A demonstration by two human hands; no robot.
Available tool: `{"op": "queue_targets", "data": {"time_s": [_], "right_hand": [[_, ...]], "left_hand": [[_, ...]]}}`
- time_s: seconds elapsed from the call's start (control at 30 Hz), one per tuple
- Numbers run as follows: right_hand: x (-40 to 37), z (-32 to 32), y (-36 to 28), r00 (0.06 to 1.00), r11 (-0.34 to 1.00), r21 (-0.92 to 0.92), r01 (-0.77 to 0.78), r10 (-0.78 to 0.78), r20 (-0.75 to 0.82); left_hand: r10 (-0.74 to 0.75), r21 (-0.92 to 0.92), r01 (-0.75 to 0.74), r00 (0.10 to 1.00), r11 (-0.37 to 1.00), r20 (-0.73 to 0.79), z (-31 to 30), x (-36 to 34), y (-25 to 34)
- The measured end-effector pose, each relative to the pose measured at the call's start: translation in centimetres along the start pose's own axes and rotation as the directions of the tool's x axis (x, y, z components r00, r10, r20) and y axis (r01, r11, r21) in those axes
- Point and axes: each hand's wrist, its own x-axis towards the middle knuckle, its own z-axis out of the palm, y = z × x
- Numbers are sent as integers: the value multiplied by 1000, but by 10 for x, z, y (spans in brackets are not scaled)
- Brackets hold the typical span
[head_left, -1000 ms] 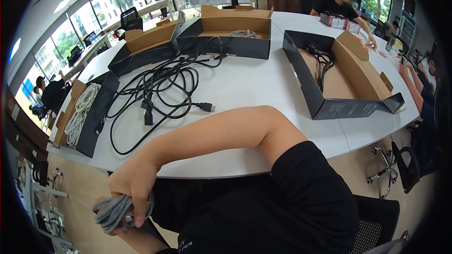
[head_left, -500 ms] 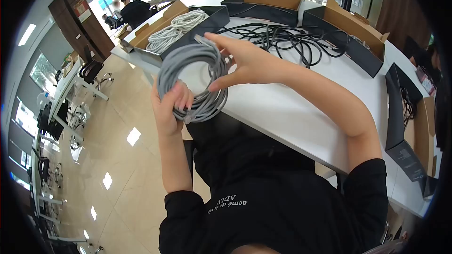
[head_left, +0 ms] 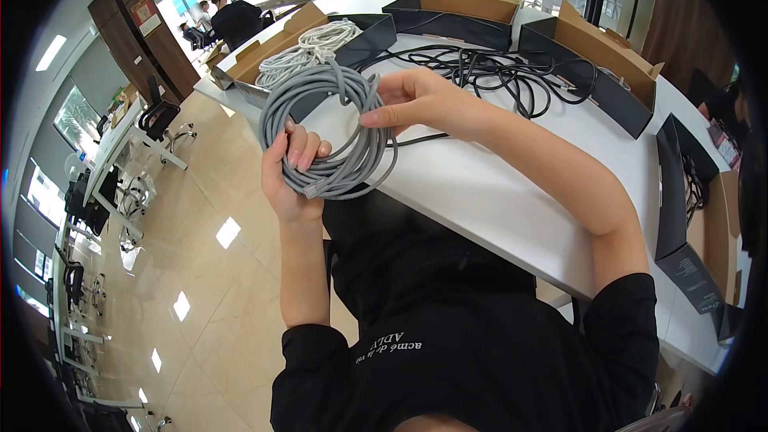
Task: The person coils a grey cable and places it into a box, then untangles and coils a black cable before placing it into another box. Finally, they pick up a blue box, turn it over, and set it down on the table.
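A coil of grey network cable point(head_left: 274, 118) is held up over the near left edge of the table. My left hand point(head_left: 288, 184) is wrapped around its lower left side, fingers through the middle of the ring. Beside those fingers, a clear plug point(head_left: 314, 189) sticks out at the bottom of the coil. My right hand point(head_left: 422, 102) pinches the coil's right side between thumb and fingers; its fingertips are partly behind the strands. One turn of cable crosses over the bundle at the top.
Tangled black cables point(head_left: 480, 68) lie on the white table point(head_left: 496, 184). Around the far edge stand open black boxes, one holding white cables point(head_left: 308, 52), another at the right point(head_left: 688, 232) with dark cable inside. A person point(head_left: 236, 20) sits in the background.
My right hand has moved down from the plug end at the coil's top to its right side and closed there. A strand now loops over the top of the bundle.
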Motion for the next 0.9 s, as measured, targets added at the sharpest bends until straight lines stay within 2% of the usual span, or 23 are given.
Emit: {"op": "queue_targets", "data": {"time_s": [0.07, 0.17, 0.37, 0.47, 0.53, 0.57, 0.63, 0.73, 0.77, 0.8, 0.87, 0.9], "right_hand": [[0, -1, 1, 999, 998, 49, -39, 37, 30], [1, -2, 5, 999, 997, 65, -33, 32, 21], [1, -1, 3, 1000, 999, 53, 4, -4, 1], [-1, -5, 0, 999, 1000, 25, -10, 11, -31], [-1, -9, -4, 996, 998, 47, -51, 54, -70], [0, -13, -1, 996, 994, 106, -23, 31, -80], [3, -24, 4, 988, 983, 176, -40, 66, -141], [7, -57, 10, 961, 962, 260, -81, 145, -237], [7, -72, 12, 952, 957, 286, -55, 137, -275], [5, -93, 12, 937, 973, 220, -73, 143, -319], [-2, -130, 10, 856, 965, 252, 72, 70, -513], [-1, -173, 22, 851, 962, 240, 132, 15, -526]], "left_hand": [[-19, -61, 19, 1000, 998, 8, -3, 1, -3], [-28, -38, 29, 1000, 999, 3, -6, 2, -6], [-2, 137, 4, 1000, 991, -11, -5, 2, -5], [-79, 72, 82, 996, 994, -35, -7, 3, -4], [-111, 131, 115, 993, 985, -39, -14, 7, -8], [-125, 175, 134, 990, 975, -59, -12, 9, -12], [-132, 300, 148, 989, 942, -74, -12, 9, -17], [-249, 290, 283, 957, 914, -147, -3, 11, -27], [-305, 263, 278, 950, 924, 66, -27, 15, -27], [-314, 356, 285, 949, 890, 26, -25, 15, -28], [-314, 526, 300, 947, 796, -64, -18, 14, -28], [-296, 591, 282, 952, 756, -76, -19, 14, -28]]}}
